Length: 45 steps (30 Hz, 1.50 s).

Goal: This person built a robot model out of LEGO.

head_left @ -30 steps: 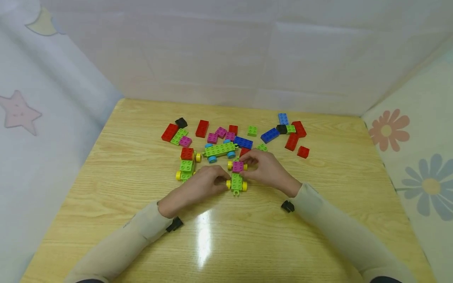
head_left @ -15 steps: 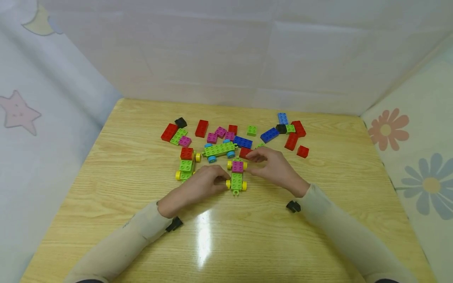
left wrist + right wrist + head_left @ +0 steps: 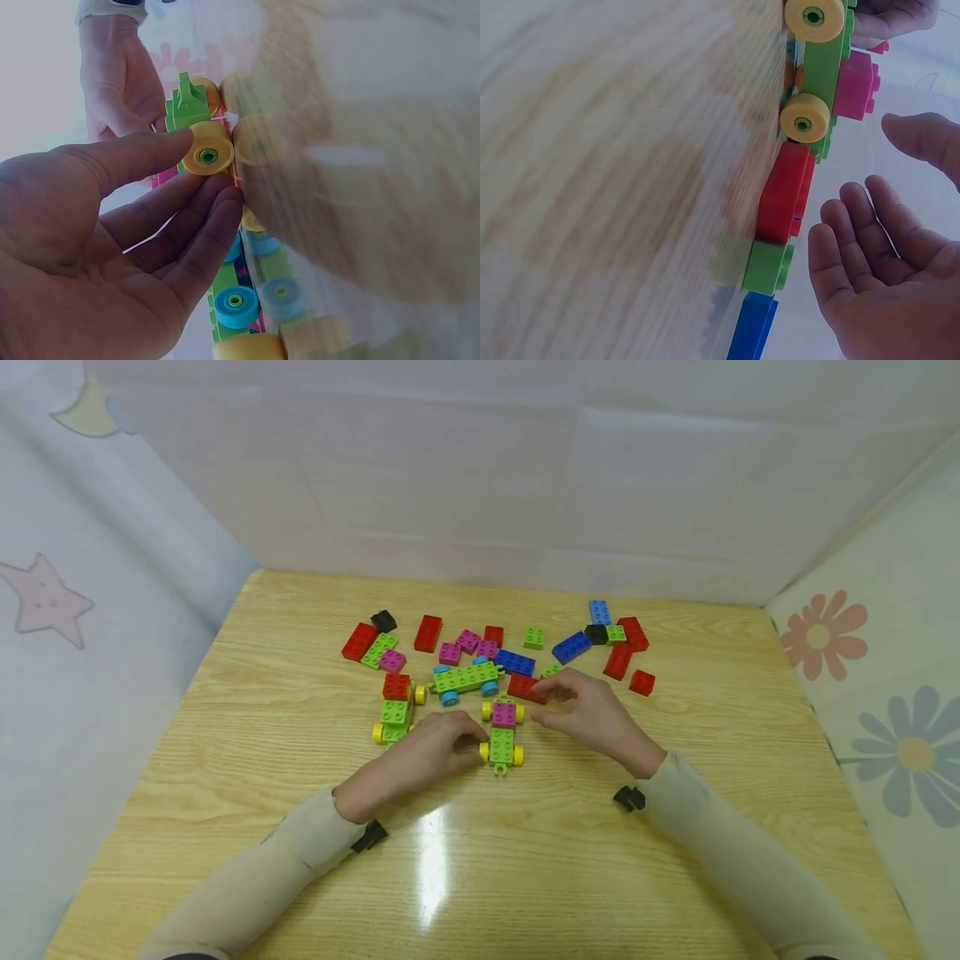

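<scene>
My left hand (image 3: 431, 747) held the near left yellow wheel (image 3: 208, 150) of the green car (image 3: 502, 747) between thumb and fingers, while my right hand (image 3: 592, 714) hung at the car's other side, fingers loosely bent, thumb well apart, holding nothing, with a red brick (image 3: 523, 687) just beside its fingertips. The car stood upright on the table (image 3: 570, 877) between my hands, a magenta brick (image 3: 504, 714) seated toward its far end. I judged it light and stiff, hard plastic unlikely to break, a little slick and apt to roll; its flat sides looked a surer hold than the round wheels. Its near end finished in a forked hook (image 3: 500, 770). Beyond it stood a long green base (image 3: 467, 677) on blue wheels (image 3: 449, 698), to its left a stacked car (image 3: 395, 712) topped in red, and farther off lay blocky, studded bricks (image 3: 572, 647), all on smooth, shiny wood grain.
</scene>
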{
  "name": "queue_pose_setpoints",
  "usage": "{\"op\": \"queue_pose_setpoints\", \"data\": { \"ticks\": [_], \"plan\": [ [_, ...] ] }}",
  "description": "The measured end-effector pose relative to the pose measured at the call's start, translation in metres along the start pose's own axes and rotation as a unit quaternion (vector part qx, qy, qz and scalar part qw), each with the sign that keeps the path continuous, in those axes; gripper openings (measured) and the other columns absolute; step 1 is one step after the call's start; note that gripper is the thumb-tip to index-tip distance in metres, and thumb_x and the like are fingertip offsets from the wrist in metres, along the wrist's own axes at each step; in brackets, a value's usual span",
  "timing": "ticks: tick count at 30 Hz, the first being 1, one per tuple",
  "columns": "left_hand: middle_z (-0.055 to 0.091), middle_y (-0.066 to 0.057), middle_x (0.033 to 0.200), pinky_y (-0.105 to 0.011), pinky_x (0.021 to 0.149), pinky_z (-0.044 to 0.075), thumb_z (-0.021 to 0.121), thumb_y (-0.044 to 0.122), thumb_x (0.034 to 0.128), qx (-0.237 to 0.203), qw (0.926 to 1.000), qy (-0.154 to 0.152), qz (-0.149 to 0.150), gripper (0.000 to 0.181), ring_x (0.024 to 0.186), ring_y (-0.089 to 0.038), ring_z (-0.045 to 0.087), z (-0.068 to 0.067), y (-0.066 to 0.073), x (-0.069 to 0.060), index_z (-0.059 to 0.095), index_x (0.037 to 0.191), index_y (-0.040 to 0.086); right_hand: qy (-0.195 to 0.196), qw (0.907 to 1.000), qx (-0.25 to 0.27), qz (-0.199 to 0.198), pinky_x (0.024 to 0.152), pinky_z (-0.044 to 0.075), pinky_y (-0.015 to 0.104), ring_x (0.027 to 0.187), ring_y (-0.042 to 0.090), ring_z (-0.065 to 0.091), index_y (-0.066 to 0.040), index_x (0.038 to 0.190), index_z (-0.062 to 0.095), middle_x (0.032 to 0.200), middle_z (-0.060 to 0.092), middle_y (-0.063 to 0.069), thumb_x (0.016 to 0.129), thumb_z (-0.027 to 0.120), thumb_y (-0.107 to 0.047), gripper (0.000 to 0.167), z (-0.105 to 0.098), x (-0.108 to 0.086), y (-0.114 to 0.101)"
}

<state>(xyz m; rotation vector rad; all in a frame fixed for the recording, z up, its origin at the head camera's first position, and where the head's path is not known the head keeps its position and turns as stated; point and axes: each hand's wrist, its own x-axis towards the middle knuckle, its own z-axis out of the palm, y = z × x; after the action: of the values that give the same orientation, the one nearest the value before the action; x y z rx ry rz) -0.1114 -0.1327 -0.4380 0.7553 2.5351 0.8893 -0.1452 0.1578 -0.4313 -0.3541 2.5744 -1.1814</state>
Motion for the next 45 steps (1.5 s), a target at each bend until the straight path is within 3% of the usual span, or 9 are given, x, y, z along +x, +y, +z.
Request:
{"op": "queue_pose_setpoints", "data": {
  "ticks": [9,15,23,29,31,36,38,45],
  "plan": [
    [0.08,-0.008,0.127,-0.048,0.112,0.059,0.079,0.016,0.1045,-0.005,0.9999,-0.006,-0.008,0.026,0.121,-0.025,0.074,-0.001,0.001,-0.002,0.081,0.129,0.006,0.005,1.0,0.003,0.0,0.113,0.057,0.058,0.128,0.034,0.069,-0.012,0.138,0.075,0.137,0.076,0.007,0.1,0.087,-0.027,0.042,-0.007,0.007,-0.002],
    [0.081,-0.01,0.126,-0.048,0.11,0.06,0.079,0.014,0.1043,-0.013,0.9999,-0.007,-0.005,0.027,0.119,-0.026,0.074,0.0,-0.001,-0.002,0.08,0.129,0.004,-0.002,0.9998,-0.016,-0.015,0.111,0.059,0.058,0.131,0.036,0.068,-0.012,0.141,0.073,0.141,0.075,0.009,0.102,0.085,-0.033,0.046,-0.012,0.021,-0.015],
    [0.08,-0.005,0.12,-0.042,0.102,0.061,0.081,0.021,0.1031,-0.006,0.9995,0.005,0.031,0.025,0.111,-0.02,0.073,0.013,-0.026,0.005,0.081,0.125,0.008,-0.034,0.998,-0.031,-0.042,0.115,0.057,0.058,0.137,0.037,0.066,-0.011,0.147,0.07,0.147,0.073,0.01,0.103,0.083,-0.033,0.051,-0.01,0.053,-0.046],
    [0.08,-0.008,0.119,-0.048,0.106,0.06,0.08,0.015,0.103,-0.011,0.9997,-0.002,0.021,0.023,0.112,-0.023,0.073,0.001,-0.008,-0.003,0.081,0.123,0.004,-0.055,0.996,-0.047,-0.051,0.119,0.055,0.055,0.137,0.037,0.065,-0.01,0.149,0.068,0.146,0.073,0.012,0.104,0.082,-0.036,0.054,-0.003,0.083,-0.073],
    [0.08,-0.007,0.12,-0.043,0.107,0.059,0.079,0.021,0.105,-0.005,0.9991,0.005,0.043,0.025,0.113,-0.021,0.072,0.01,-0.023,0.001,0.081,0.124,0.004,-0.064,0.9951,-0.05,-0.056,0.118,0.055,0.053,0.136,0.035,0.066,-0.01,0.149,0.068,0.146,0.072,0.012,0.104,0.082,-0.037,0.055,0.001,0.093,-0.082],
    [0.08,-0.004,0.117,-0.039,0.103,0.06,0.08,0.024,0.1036,0.0,0.9984,0.017,0.054,0.025,0.11,-0.018,0.072,0.014,-0.034,-0.003,0.081,0.122,0.008,-0.089,0.9918,-0.052,-0.075,0.117,0.056,0.048,0.135,0.031,0.066,-0.009,0.148,0.067,0.148,0.071,0.013,0.103,0.082,-0.037,0.055,0.017,0.12,-0.103],
    [0.081,-0.003,0.116,-0.042,0.101,0.061,0.082,0.019,0.1013,-0.004,0.9993,0.014,0.035,0.022,0.108,-0.018,0.072,0.011,-0.028,-0.007,0.082,0.12,0.009,-0.094,0.9904,-0.06,-0.082,0.117,0.056,0.047,0.133,0.029,0.066,-0.009,0.148,0.067,0.146,0.072,0.012,0.103,0.082,-0.038,0.056,0.025,0.129,-0.111],
    [0.079,0.01,0.115,-0.036,0.1,0.061,0.084,0.029,0.1005,0.002,0.9984,0.03,0.047,0.023,0.107,-0.007,0.071,0.036,-0.07,0.001,0.082,0.121,0.019,-0.11,0.9873,-0.071,-0.09,0.114,0.058,0.046,0.125,0.026,0.068,-0.005,0.15,0.065,0.143,0.072,0.014,0.105,0.081,-0.034,0.057,0.056,0.159,-0.13]
  ]
}}
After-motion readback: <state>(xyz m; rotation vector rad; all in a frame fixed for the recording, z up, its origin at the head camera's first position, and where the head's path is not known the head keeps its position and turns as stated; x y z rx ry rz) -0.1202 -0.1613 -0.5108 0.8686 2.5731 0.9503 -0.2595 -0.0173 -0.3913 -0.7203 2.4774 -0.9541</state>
